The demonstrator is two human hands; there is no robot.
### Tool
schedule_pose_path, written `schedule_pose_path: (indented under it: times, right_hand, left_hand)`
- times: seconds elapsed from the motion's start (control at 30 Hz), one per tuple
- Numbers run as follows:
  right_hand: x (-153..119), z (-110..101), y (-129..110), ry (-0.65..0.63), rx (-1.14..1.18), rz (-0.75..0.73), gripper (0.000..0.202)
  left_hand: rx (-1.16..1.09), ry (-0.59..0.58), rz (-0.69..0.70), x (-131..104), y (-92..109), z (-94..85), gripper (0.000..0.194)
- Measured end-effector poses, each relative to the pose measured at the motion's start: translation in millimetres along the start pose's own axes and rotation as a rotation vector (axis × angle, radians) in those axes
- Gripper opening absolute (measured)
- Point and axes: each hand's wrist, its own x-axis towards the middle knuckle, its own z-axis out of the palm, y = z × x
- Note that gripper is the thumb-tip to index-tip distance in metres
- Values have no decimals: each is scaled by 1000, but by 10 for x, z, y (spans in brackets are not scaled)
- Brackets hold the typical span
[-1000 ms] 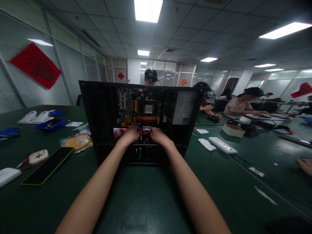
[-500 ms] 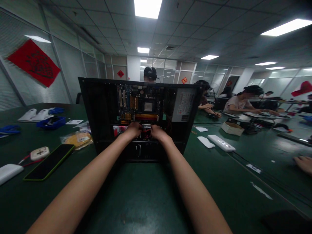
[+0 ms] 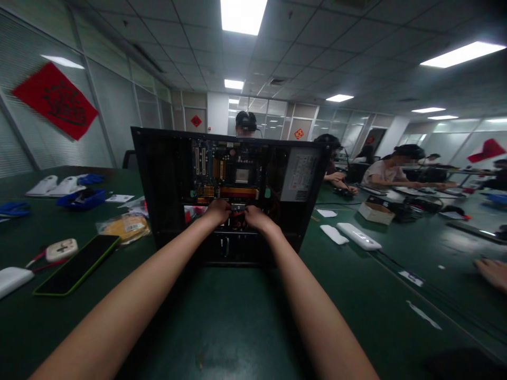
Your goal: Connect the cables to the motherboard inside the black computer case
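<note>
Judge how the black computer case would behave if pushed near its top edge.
The computer case would probably feel heavy, since a motherboard and what looks like a power supply sit inside. Its straight, boxy frame suggests it is stiff. Standing upright on the table, it might tip, though its depth is hard to judge.

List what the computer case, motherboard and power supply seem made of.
Computer case: probably painted sheet metal, satin black; thin, straight edges.
Motherboard: likely resin laminate, dark; flat board carrying plastic-looking slots.
Power supply: perhaps metal, matte grey; flat, printed face, so material stays uncertain.
</note>
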Motion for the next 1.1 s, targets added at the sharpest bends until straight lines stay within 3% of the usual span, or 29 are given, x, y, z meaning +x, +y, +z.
schedule_pose_path:
  times: [0.57,1.1]
  right_hand:
    - [89,45,81,12,109,60,35]
    - [-20,-11,-12,43,6,43,32]
  left_hand:
    - [-67,-73,-23,-57,82,-35,25]
    - [-141,-46,-59,-34,43,19,20]
